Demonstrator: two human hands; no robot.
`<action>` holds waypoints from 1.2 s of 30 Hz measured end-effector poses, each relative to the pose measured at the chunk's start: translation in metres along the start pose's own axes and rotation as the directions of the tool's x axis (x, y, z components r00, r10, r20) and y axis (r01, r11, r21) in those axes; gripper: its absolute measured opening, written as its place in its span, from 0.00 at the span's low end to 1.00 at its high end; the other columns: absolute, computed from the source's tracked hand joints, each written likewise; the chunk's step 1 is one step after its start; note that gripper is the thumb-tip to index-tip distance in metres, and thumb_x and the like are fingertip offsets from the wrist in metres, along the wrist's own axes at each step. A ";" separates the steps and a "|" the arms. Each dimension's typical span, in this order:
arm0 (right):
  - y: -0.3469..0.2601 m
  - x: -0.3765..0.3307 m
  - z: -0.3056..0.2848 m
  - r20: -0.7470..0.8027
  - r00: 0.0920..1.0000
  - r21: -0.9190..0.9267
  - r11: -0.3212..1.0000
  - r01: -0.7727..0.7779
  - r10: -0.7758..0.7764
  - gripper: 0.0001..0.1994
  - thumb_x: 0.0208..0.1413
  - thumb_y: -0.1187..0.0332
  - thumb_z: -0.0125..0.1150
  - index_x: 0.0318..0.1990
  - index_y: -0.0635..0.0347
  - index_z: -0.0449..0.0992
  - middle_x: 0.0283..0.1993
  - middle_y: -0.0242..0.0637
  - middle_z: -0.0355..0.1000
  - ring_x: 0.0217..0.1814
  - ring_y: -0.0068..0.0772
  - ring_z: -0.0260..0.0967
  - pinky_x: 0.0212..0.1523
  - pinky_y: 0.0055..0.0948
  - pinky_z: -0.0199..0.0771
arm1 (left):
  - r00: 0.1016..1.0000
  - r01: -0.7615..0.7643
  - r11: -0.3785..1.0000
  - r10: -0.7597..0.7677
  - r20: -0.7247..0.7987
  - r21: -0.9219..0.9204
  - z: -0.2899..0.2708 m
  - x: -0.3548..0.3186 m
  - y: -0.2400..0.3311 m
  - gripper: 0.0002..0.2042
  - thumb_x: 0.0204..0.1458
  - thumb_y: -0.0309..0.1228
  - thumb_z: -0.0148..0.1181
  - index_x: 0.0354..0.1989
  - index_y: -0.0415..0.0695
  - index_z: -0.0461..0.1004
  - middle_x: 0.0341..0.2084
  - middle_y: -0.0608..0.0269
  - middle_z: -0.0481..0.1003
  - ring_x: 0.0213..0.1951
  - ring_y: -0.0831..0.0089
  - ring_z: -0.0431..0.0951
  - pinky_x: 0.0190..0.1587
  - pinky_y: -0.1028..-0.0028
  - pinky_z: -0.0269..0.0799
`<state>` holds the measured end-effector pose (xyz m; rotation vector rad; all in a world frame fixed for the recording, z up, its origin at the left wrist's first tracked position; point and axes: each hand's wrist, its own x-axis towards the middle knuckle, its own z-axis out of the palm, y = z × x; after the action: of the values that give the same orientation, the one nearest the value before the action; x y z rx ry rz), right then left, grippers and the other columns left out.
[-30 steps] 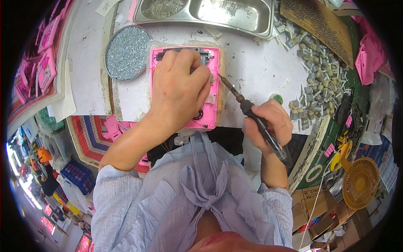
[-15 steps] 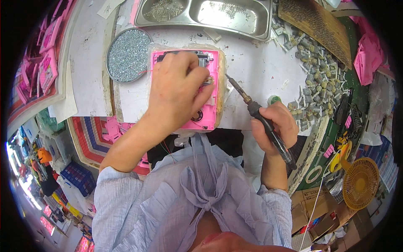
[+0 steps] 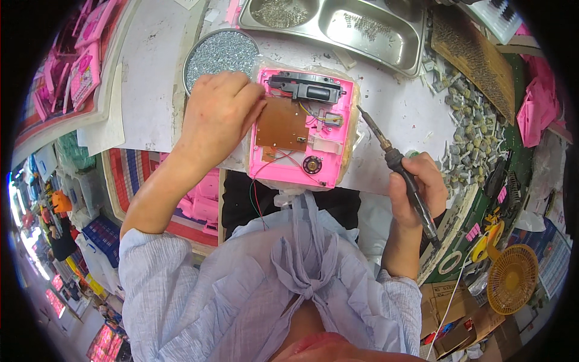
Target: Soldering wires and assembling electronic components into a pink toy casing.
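Note:
My right hand [image 3: 420, 188] grips a soldering iron [image 3: 415, 192] by its black handle. Its thin metal tip points up and left, just off the right side of an open pink plastic case [image 3: 283, 173]. My left hand [image 3: 220, 114] is over the case's upper left edge, fingertips drawn together; whatever is between them is hidden. Inside the case are a black mechanism [image 3: 306, 88], a brown circuit board [image 3: 281, 123], a small silver motor [image 3: 332, 119] and a round black speaker [image 3: 312, 165]. Thin red and green wires [image 3: 256, 196] hang over its near edge.
A round tin of screws [image 3: 220, 54] stands beyond my left hand. Behind the case is a steel tray [image 3: 338, 41] with small metal parts. Small motors [image 3: 473, 130] are heaped at the right, near a screw-covered board [image 3: 476, 63]. A yellow fan [image 3: 512, 279] sits lower right.
My left hand has moved left off the middle of the case, uncovering the board and mechanism. The whole view has shifted, and the soldering iron stays right of the case.

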<state>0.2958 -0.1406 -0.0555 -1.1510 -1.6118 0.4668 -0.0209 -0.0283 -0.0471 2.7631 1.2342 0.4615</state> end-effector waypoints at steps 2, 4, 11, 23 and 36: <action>0.000 0.001 0.000 -0.002 1.000 -0.009 1.000 0.019 -0.019 0.15 0.47 0.76 0.74 0.42 0.67 0.76 0.26 0.40 0.73 0.22 0.32 0.66 0.23 0.28 0.62 | 0.999 -0.039 0.998 0.038 -0.022 -0.050 -0.001 0.007 -0.005 0.12 0.47 0.29 0.69 0.40 0.43 0.77 0.34 0.60 0.73 0.38 0.60 0.75 0.43 0.62 0.68; 0.000 0.002 0.000 -0.001 1.000 -0.014 1.000 0.019 -0.019 0.15 0.47 0.77 0.74 0.42 0.68 0.76 0.26 0.40 0.74 0.22 0.32 0.66 0.23 0.28 0.62 | 0.995 -0.092 0.990 0.088 -0.049 -0.102 -0.004 0.018 -0.015 0.11 0.46 0.29 0.69 0.38 0.44 0.78 0.35 0.60 0.72 0.38 0.60 0.75 0.44 0.61 0.68; -0.003 0.002 0.003 0.001 1.000 -0.010 1.000 0.011 -0.011 0.16 0.46 0.78 0.74 0.42 0.68 0.76 0.26 0.40 0.73 0.22 0.32 0.65 0.23 0.27 0.61 | 0.932 -0.353 0.929 0.359 0.041 -0.116 -0.010 0.028 -0.037 0.09 0.43 0.27 0.70 0.34 0.44 0.80 0.36 0.62 0.73 0.40 0.62 0.76 0.48 0.64 0.68; -0.008 -0.004 0.006 -0.005 0.999 0.002 0.999 0.046 -0.046 0.16 0.45 0.79 0.73 0.42 0.67 0.76 0.26 0.40 0.73 0.22 0.31 0.65 0.23 0.27 0.61 | 0.917 -0.361 0.932 0.347 0.199 0.039 -0.005 0.034 -0.026 0.04 0.45 0.30 0.63 0.24 0.45 0.75 0.29 0.62 0.71 0.36 0.65 0.77 0.40 0.64 0.69; -0.010 -0.010 0.000 0.017 1.000 0.014 1.000 0.002 -0.003 0.15 0.48 0.77 0.73 0.43 0.66 0.75 0.25 0.40 0.72 0.23 0.33 0.67 0.24 0.28 0.64 | 0.927 -0.374 0.926 0.373 -0.031 -0.046 -0.017 0.030 -0.045 0.10 0.46 0.26 0.68 0.36 0.43 0.76 0.35 0.62 0.73 0.35 0.64 0.76 0.37 0.67 0.70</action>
<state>0.2913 -0.1533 -0.0528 -1.1372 -1.6222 0.4869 -0.0389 0.0233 -0.0324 2.9582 0.6796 0.5419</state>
